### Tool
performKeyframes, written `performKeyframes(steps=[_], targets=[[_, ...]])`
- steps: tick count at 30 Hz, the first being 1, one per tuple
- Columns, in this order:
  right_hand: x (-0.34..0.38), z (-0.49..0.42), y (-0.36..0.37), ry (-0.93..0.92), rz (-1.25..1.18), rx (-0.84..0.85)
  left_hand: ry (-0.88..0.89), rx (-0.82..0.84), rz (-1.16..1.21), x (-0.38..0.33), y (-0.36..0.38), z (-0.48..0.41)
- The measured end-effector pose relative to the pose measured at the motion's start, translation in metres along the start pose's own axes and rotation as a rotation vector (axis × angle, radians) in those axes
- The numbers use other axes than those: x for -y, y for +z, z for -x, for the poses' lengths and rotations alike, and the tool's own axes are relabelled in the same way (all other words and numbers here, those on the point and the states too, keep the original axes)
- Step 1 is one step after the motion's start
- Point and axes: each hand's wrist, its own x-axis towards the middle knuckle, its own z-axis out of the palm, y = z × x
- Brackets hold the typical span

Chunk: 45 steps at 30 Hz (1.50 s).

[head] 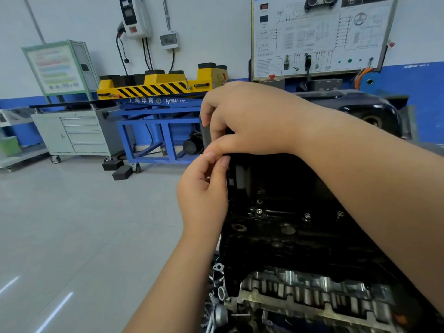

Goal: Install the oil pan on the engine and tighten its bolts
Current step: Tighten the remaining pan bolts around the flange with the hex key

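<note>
The black engine (288, 227) stands in front of me, with bolt heads on its side and bright valve gear (312, 292) at the bottom. The glossy black oil pan (365, 109) lies across its top at the far end. My right hand (252, 118) reaches in from the right, fingers curled round the pan's grey left corner (205, 134). Just below it, my left hand (204, 188) pinches something small between thumb and forefinger at the engine's upper left edge; the fingers hide what it is.
A yellow and blue lift table (158, 104) stands behind, with black rubber blocks (120, 169) on the floor by it. A grey drawer cabinet (77, 133) is at the left. A wiring training board (317, 34) hangs on the wall. Tiled floor (84, 224) lies to the left.
</note>
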Motion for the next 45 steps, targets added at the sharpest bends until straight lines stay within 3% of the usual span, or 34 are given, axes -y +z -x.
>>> performKeyframes(steps=[15,34,45], targets=[[0.014,0.003,0.018,-0.042,0.440,-0.146,-0.143,0.093,-0.045,0.009,-0.008,0.005],[0.028,-0.002,0.020,0.110,0.371,-0.125,-0.144,0.138,-0.094,0.010,-0.011,0.008],[0.026,0.004,0.021,0.147,0.308,-0.146,-0.159,0.230,-0.263,0.016,-0.012,0.011]])
